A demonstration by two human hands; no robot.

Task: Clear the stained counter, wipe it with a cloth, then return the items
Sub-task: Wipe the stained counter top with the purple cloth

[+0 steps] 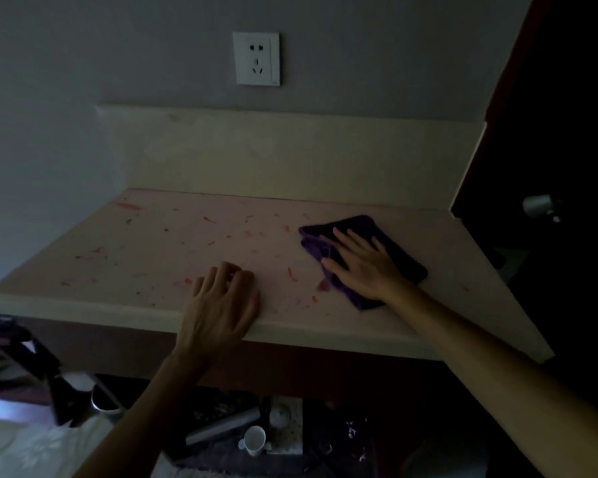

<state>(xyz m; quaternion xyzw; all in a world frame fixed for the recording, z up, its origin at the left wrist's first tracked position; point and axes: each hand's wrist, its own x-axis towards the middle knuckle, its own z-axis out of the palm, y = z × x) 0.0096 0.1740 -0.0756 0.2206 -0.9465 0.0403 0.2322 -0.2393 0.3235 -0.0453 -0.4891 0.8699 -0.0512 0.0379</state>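
The pale counter [173,243] is bare of items and speckled with many red stains across its left and middle. A folded purple cloth [397,250] lies on its right part. My right hand [359,263] presses flat on the cloth, fingers spread and pointing to the back left. My left hand [221,305] rests palm down on the counter near its front edge, fingers slightly curled, holding nothing.
Below the counter's front edge on the floor stand a white mug [254,439], a grey cylinder [221,426] lying on its side, and a dark kettle-like item [66,398]. A wall socket [256,58] sits above the beige backsplash. A dark door with a metal handle [539,205] borders the right side.
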